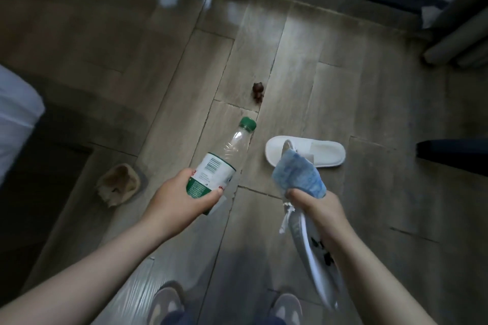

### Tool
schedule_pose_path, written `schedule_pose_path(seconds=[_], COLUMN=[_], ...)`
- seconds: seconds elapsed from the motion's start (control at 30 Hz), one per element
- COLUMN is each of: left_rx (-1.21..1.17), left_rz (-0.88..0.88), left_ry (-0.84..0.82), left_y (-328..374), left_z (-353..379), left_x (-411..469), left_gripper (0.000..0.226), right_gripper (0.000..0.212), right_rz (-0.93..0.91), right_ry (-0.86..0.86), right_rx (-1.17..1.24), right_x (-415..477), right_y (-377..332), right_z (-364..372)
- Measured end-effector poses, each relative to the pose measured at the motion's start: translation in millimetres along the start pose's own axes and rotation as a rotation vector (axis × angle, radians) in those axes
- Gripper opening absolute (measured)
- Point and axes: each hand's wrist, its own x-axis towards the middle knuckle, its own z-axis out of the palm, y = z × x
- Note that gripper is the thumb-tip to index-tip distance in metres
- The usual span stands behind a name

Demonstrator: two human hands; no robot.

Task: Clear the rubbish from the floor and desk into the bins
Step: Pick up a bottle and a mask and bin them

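Note:
My left hand point(182, 200) grips the base of an empty clear plastic bottle point(224, 155) with a green cap and a green and white label, its neck pointing away from me. My right hand point(314, 206) holds a crumpled blue cloth-like piece point(298, 174) together with a white shoe-like item point(311, 243) that hangs down beside my forearm. On the wooden floor ahead lie a small dark brown object point(258, 90), a white slipper point(309, 150) and a crumpled brownish paper wad point(118, 183) at the left.
A white bed corner point(15, 113) juts in at the left edge. Grey curtain folds point(459, 34) hang at the right by a dark window sill. A dark object point(451, 153) sits at the right edge. My two feet in grey shoes point(166, 303) stand below.

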Motion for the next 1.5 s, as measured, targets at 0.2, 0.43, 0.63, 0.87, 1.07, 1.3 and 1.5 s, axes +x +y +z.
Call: schedule_pose_path(seconds=[0.2, 0.43, 0.63, 0.87, 1.07, 1.3, 1.5], left_rx=[0.05, -0.018, -0.039, -0.127, -0.133, -0.134, -0.138], left_rz=[0.009, 0.043, 0.19, 0.412, 0.638, 0.919, 1.059], left_ry=[-0.028, -0.071, -0.132, -0.1, -0.236, -0.49, -0.751], left_y=[95.2, 230.2, 353.2, 458.8, 516.3, 553.7, 562.3], left_z=[-72.8, -131.8, -174.3, -199.1, -212.6, -242.3, -225.3], left_x=[-95.3, -224.0, -320.4, -406.3, -446.8, -484.2, -560.1], left_gripper=[0.044, 0.049, 0.033, 0.028, 0.029, 0.026, 0.02], right_gripper=[0.006, 0.019, 0.012, 0.009, 0.005, 0.008, 0.011], right_rz=[-0.03, -0.057, -0.183, -0.368, -0.447, -0.518, -0.511], right_ry=[0.073, 0.157, 0.25, 0.374, 0.58, 0.896, 1.206], right_rx=[0.014, 0.15, 0.31, 0.468, 0.551, 0.728, 0.831], right_x=[-114.7, -261.1, -382.7, -504.1, -577.2, -669.0, -764.7], right_y=[-78.2, -175.6, -257.8, -323.2, -346.7, -351.6, -298.1], right_z=[-46.8, -125.0, -208.3, -291.8, -319.5, -303.8, -283.6])
